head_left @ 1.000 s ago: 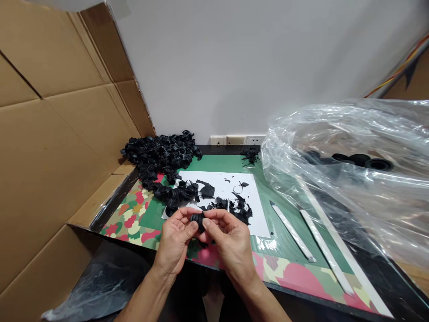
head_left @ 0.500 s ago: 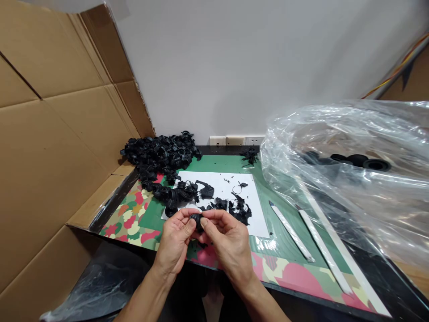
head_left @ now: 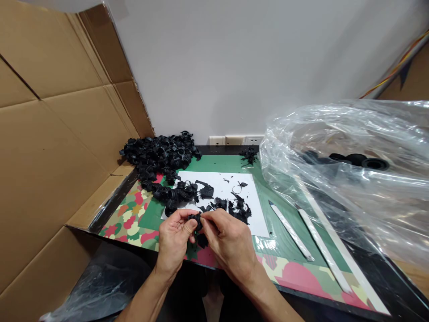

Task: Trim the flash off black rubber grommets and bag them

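A small black ribbed rubber part point(head_left: 195, 220) is gripped in my left hand point(head_left: 174, 239), between thumb and fingers. My right hand point(head_left: 229, 241) pinches the part's right edge; its fingertips partly hide it. Some black rubber hangs below the part, between the hands. Just beyond my fingers, a white sheet of paper point(head_left: 258, 223) carries torn black rubber scraps point(head_left: 239, 209). To the left of the scraps lies a trail of ribbed black parts point(head_left: 177, 193), running back into a large heap point(head_left: 161, 154).
Two white-wrapped, pen-like tools point(head_left: 291, 230) lie on the green mat point(head_left: 268, 192) at right. Beyond them a clear plastic bag point(head_left: 335, 134) holds black round parts point(head_left: 375, 164). A tall cardboard box point(head_left: 60, 134) walls the left side. Another small scrap pile point(head_left: 249, 155) sits at the back.
My right hand has turned over, its back now facing up more and its fingers pinching the part's edge. Black rubber now shows hanging below. My left hand stays nearly still.
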